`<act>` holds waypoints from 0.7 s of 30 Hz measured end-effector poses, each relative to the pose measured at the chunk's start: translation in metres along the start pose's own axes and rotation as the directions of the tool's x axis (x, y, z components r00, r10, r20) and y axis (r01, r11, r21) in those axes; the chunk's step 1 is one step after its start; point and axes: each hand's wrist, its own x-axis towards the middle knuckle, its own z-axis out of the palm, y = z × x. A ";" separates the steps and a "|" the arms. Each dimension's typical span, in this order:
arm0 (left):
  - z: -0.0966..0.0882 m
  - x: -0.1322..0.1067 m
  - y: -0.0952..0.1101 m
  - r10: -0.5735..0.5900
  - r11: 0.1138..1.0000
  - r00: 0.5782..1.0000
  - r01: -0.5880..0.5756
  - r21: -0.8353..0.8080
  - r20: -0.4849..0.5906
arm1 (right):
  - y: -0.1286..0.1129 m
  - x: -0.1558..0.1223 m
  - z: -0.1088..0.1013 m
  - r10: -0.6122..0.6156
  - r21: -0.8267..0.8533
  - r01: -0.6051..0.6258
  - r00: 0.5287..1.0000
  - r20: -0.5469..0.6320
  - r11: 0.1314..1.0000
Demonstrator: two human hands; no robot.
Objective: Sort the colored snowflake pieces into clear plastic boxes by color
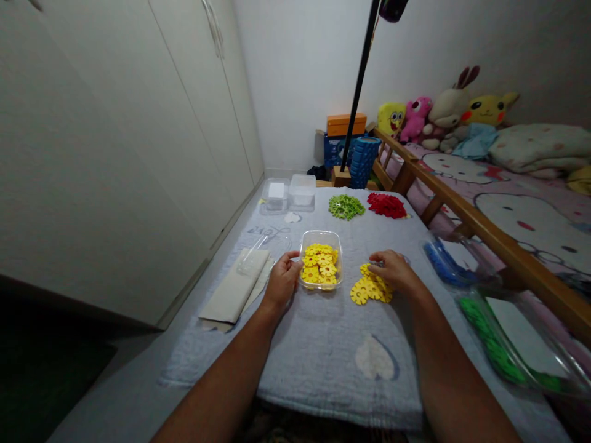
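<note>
A clear plastic box [342,261], partly filled with yellow flower-shaped interlocking discs [318,261], stands in the middle of the cloth-covered table. My left hand [282,278] holds the box by its left side, thumb and fingers against the wall. To the right of the box lies a loose pile of the same yellow discs [361,291]. My right hand [394,271] is over the back of that pile, with its fingers curled onto the upper discs; its palm hides part of the pile.
Green discs [346,207] and red discs [386,205] lie heaped at the back. Clear containers [302,192] stand back left. A clear lid [263,253] overlaps folded beige cloth or paper [236,286]. Boxes with blue [446,261] and green [492,338] pieces line the right edge, beside a bed rail [462,212].
</note>
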 end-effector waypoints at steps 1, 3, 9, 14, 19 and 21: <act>0.000 0.000 0.000 0.000 1.000 1.000 0.000 0.005 0.002 | 0.001 -0.001 0.003 -0.009 -0.055 0.009 1.000 0.000 0.998; 0.000 0.000 0.000 0.004 1.000 1.000 -0.004 0.012 0.005 | -0.001 -0.003 0.006 -0.019 -0.112 0.018 1.000 -0.006 0.994; -0.001 0.001 -0.002 0.013 1.000 1.000 -0.013 0.028 0.007 | -0.012 -0.005 -0.002 -0.012 0.118 0.008 0.999 0.034 0.993; -0.001 0.002 -0.002 0.004 1.000 1.000 -0.005 0.014 0.010 | -0.023 -0.008 -0.013 0.052 0.485 -0.068 0.998 0.047 0.872; -0.001 0.001 -0.002 0.005 1.000 1.000 -0.005 0.000 0.006 | -0.044 -0.009 -0.019 0.017 0.645 0.001 1.000 -0.022 0.764; 0.000 0.001 -0.002 0.002 1.000 1.000 -0.002 -0.012 -0.002 | -0.056 -0.009 -0.021 -0.029 0.647 0.055 0.998 -0.052 0.761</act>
